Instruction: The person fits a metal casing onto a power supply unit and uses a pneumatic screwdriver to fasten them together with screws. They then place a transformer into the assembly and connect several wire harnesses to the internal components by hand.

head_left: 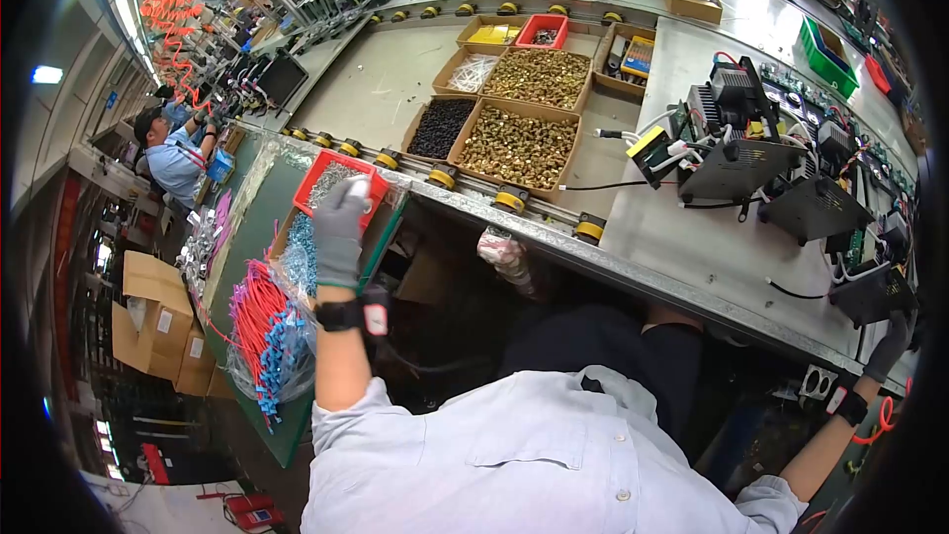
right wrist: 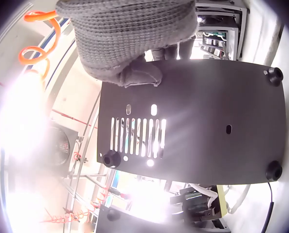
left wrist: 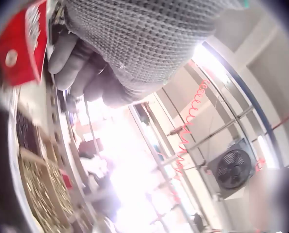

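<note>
My gloved left hand [head_left: 341, 232] reaches over a red bin [head_left: 379, 188] of small silvery screws at the table's near left edge. In the left wrist view, its fingers [left wrist: 79, 73] bend down beside the red bin; I cannot tell if screws are between them. At the far right, my gloved right hand [head_left: 888, 346] grips the edge of a black metal base plate [right wrist: 198, 111]. Its thumb [right wrist: 143, 73] lies on the plate's underside, with other fingers behind the edge. This plate has vent slots and round rubber feet, and stands tilted up.
Cartons of brass fittings [head_left: 519, 146] and black parts [head_left: 441, 129] stand mid-table. Several black units with heatsinks [head_left: 736, 163] line the right side. Blue fasteners [head_left: 300, 247] and red wires with blue connectors [head_left: 262, 326] lie at left. Another person [head_left: 173, 153] works beyond.
</note>
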The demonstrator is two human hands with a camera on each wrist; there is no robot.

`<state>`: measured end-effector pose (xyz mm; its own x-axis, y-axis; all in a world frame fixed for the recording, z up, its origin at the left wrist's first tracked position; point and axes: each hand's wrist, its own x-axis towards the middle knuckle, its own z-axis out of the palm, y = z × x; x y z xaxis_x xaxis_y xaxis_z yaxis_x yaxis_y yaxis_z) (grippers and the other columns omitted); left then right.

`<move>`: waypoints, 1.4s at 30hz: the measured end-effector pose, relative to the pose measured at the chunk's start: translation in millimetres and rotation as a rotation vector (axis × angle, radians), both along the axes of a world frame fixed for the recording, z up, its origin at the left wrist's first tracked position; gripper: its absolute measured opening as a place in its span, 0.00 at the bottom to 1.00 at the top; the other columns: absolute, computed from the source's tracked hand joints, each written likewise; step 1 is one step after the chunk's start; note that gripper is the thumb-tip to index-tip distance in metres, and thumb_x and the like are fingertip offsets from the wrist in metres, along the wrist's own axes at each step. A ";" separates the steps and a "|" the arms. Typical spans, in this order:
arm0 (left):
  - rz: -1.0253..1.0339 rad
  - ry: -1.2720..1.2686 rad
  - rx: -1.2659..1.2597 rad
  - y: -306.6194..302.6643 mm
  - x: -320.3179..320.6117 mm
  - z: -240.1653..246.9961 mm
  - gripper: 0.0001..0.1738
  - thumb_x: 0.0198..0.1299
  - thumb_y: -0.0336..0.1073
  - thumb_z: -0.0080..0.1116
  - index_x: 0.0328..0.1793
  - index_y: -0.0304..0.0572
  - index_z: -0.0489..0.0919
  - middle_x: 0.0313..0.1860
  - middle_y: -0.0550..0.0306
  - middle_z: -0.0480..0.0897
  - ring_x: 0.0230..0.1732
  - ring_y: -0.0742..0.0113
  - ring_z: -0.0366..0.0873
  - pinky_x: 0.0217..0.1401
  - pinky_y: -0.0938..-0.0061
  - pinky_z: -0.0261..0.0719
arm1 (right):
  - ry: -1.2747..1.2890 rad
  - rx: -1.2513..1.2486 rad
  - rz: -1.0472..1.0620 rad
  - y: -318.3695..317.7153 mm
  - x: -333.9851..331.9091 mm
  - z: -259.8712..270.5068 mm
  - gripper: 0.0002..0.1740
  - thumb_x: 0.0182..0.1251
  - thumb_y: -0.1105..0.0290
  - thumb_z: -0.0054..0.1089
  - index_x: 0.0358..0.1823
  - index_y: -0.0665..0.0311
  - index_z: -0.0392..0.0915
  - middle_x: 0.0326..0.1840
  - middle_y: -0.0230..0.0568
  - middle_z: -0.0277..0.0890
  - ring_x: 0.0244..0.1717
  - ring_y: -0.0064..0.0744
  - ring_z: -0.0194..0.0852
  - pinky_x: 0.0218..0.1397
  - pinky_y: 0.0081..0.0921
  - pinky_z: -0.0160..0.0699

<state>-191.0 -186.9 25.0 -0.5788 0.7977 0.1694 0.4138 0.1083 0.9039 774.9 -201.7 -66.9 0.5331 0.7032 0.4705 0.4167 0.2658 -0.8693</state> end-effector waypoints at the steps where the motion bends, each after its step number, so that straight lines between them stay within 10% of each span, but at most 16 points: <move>1: 0.050 0.068 -0.036 -0.6 -35.6 -8.9 0.14 0.60 0.32 0.60 0.50 0.36 0.84 0.38 0.59 0.85 0.42 0.74 0.80 0.46 0.77 0.77 | 0.009 -0.003 -0.026 1.3 -5.2 2.0 0.25 0.59 0.73 0.52 0.59 0.70 0.73 0.55 0.39 0.74 0.56 0.30 0.70 0.62 0.27 0.65; 12: -0.132 0.930 -0.849 50.2 -118.4 -27.0 0.33 0.56 0.42 0.62 0.71 0.56 0.72 0.66 0.41 0.74 0.58 0.45 0.78 0.64 0.59 0.74 | 0.082 -0.009 -0.358 -18.2 -50.1 28.7 0.22 0.39 0.74 0.54 0.41 0.71 0.77 0.38 0.41 0.76 0.37 0.34 0.76 0.39 0.26 0.77; 17: -0.171 0.712 -0.742 48.6 -141.6 -40.8 0.27 0.55 0.38 0.63 0.64 0.52 0.78 0.48 0.42 0.83 0.54 0.47 0.80 0.59 0.63 0.77 | 0.114 -0.025 -0.285 -18.1 -55.9 31.7 0.25 0.45 0.72 0.54 0.50 0.71 0.74 0.45 0.42 0.76 0.44 0.34 0.75 0.44 0.25 0.72; 20: -0.175 0.687 -0.613 47.4 -164.1 -53.9 0.20 0.58 0.35 0.62 0.58 0.49 0.82 0.34 0.48 0.85 0.41 0.53 0.85 0.44 0.66 0.82 | 0.105 -0.011 -0.192 -23.3 -43.2 20.2 0.26 0.50 0.73 0.53 0.54 0.71 0.73 0.50 0.42 0.75 0.49 0.33 0.73 0.52 0.25 0.69; 23: 0.090 0.086 -0.423 43.9 -171.1 -51.4 0.16 0.64 0.29 0.55 0.57 0.47 0.84 0.27 0.61 0.79 0.17 0.75 0.72 0.18 0.79 0.71 | 0.090 -0.005 -0.106 -32.2 -29.5 7.6 0.26 0.54 0.74 0.53 0.58 0.71 0.72 0.55 0.42 0.74 0.55 0.33 0.71 0.59 0.26 0.65; 27: 0.046 0.290 -0.366 26.1 -176.9 -33.7 0.20 0.63 0.28 0.53 0.62 0.45 0.81 0.25 0.66 0.75 0.19 0.77 0.70 0.19 0.79 0.69 | 0.042 -0.029 -0.076 -45.5 -21.9 -2.1 0.27 0.60 0.74 0.52 0.64 0.70 0.71 0.61 0.41 0.73 0.62 0.32 0.68 0.70 0.27 0.60; 33: 0.114 -0.009 -0.095 38.0 -221.2 -35.0 0.16 0.65 0.25 0.56 0.58 0.37 0.78 0.27 0.63 0.75 0.22 0.76 0.71 0.17 0.84 0.66 | 0.051 -0.078 -0.487 -82.3 -200.1 13.9 0.29 0.53 0.80 0.48 0.61 0.69 0.75 0.60 0.42 0.73 0.59 0.33 0.70 0.66 0.28 0.66; 36: 0.110 -0.160 0.100 46.8 -103.6 7.1 0.15 0.68 0.23 0.52 0.59 0.36 0.78 0.33 0.60 0.79 0.23 0.79 0.73 0.20 0.87 0.68 | 0.199 -0.024 -0.423 -126.1 -243.7 -4.9 0.28 0.51 0.82 0.47 0.57 0.71 0.76 0.51 0.38 0.78 0.51 0.26 0.73 0.59 0.24 0.71; 38: -0.345 -0.549 0.103 47.8 -17.7 9.5 0.13 0.69 0.25 0.51 0.57 0.35 0.81 0.40 0.58 0.82 0.25 0.82 0.73 0.22 0.88 0.68 | 0.349 0.012 -0.411 -158.6 -257.9 -28.9 0.27 0.51 0.82 0.47 0.56 0.69 0.77 0.48 0.38 0.79 0.48 0.26 0.75 0.57 0.25 0.74; 41: -0.655 0.035 -0.038 52.6 158.2 1.3 0.15 0.63 0.28 0.55 0.54 0.38 0.82 0.42 0.57 0.82 0.23 0.79 0.74 0.23 0.87 0.70 | 0.733 0.158 -0.593 -192.4 -249.0 -49.2 0.21 0.56 0.81 0.48 0.51 0.67 0.78 0.43 0.38 0.79 0.44 0.29 0.76 0.53 0.29 0.78; 42: -0.783 -0.166 -0.229 57.4 201.9 -3.9 0.16 0.59 0.25 0.54 0.53 0.36 0.83 0.44 0.57 0.83 0.27 0.77 0.76 0.27 0.83 0.74 | 0.731 0.164 -0.609 -206.7 -230.9 -60.4 0.21 0.56 0.81 0.48 0.51 0.67 0.78 0.43 0.38 0.79 0.44 0.29 0.76 0.53 0.29 0.78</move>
